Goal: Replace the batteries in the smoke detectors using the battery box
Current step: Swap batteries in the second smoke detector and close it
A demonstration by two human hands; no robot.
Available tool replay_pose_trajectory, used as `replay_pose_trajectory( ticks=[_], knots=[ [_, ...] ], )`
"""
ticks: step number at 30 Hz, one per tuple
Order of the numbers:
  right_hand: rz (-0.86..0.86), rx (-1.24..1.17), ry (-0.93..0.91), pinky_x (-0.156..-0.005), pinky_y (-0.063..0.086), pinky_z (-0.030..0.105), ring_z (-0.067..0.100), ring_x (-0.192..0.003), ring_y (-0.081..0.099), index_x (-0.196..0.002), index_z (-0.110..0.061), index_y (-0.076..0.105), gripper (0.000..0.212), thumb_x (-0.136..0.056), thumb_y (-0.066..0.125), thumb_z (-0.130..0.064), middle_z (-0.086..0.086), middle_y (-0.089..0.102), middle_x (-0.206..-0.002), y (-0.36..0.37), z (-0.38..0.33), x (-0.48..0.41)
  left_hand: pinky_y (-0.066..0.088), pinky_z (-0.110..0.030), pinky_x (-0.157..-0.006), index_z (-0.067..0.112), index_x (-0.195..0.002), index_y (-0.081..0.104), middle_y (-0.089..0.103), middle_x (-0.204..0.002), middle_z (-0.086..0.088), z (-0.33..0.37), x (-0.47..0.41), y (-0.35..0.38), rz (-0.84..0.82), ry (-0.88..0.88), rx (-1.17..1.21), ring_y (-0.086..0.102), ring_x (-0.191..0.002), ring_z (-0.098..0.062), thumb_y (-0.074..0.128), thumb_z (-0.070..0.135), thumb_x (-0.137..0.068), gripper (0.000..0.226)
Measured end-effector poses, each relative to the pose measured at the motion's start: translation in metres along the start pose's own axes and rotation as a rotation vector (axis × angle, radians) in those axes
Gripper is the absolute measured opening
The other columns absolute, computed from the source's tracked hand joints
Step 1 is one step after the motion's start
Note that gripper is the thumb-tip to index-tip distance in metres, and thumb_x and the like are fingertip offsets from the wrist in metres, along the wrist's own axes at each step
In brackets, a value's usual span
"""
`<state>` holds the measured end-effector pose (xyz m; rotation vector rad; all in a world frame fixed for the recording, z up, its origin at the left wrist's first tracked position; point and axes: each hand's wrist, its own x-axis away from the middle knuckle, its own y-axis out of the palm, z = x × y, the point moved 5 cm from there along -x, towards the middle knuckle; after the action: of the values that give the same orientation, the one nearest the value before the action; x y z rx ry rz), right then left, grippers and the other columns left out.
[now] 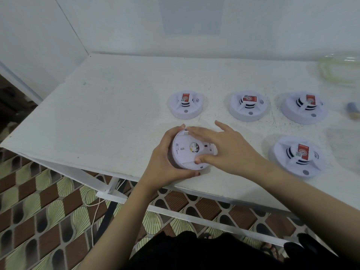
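A white round smoke detector [185, 151] lies face down near the table's front edge, its back plate up. My left hand [165, 162] grips its left rim, fingers curled round it. My right hand [226, 151] lies over the back plate, fingers spread on it and the thumb pressing its lower part. Several other detectors stand face up with red stickers: three in a far row [186, 105] [248, 106] [304, 107] and one at the right [296, 156].
The white table [109, 117] fills the view, its front edge close to the held detector. A clear plastic box [341, 69] is blurred at the far right, and a small bluish object [353, 110] lies at the right edge. Patterned floor below.
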<state>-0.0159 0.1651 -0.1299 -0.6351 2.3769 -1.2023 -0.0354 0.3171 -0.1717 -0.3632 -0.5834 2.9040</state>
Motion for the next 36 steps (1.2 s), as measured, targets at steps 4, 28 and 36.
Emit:
replay_pose_trajectory(
  ticks=[4,28,36],
  knots=[
    [-0.035,0.003,-0.002,-0.114,-0.001,0.026,0.004,-0.125,0.045,-0.142,-0.034,0.034,0.068,-0.083,0.067,-0.033,-0.012,0.052,-0.137,0.0023,0.0066,0.0,0.045,-0.02,-0.096,0.017,-0.137,0.042,0.053,-0.131,0.013,0.0,-0.0002,0.0008,-0.011,-0.007,0.022,0.052,-0.123,-0.011,0.089,0.031,-0.054,0.097],
    [0.038,0.095,-0.106,-0.086,0.039,0.028,0.022,-0.099,0.053,-0.127,-0.019,0.059,0.056,-0.078,0.059,-0.045,0.008,0.054,-0.107,0.0054,0.0107,0.0034,0.047,-0.019,-0.093,0.026,-0.136,0.045,0.059,-0.126,0.015,0.0068,0.0002,0.0004,0.004,0.007,0.018,0.055,-0.119,-0.011,0.088,0.03,-0.056,0.091],
    [0.12,0.055,-0.06,-0.082,0.039,0.023,0.018,-0.092,0.053,-0.125,-0.019,0.062,0.056,-0.075,0.065,-0.044,0.004,0.055,-0.098,0.0061,0.0107,0.0052,0.046,-0.017,-0.092,0.013,-0.137,0.047,0.06,-0.128,0.004,0.003,0.0016,0.0013,0.035,-0.001,-0.02,0.056,-0.12,-0.012,0.093,0.016,-0.057,0.092]
  ],
)
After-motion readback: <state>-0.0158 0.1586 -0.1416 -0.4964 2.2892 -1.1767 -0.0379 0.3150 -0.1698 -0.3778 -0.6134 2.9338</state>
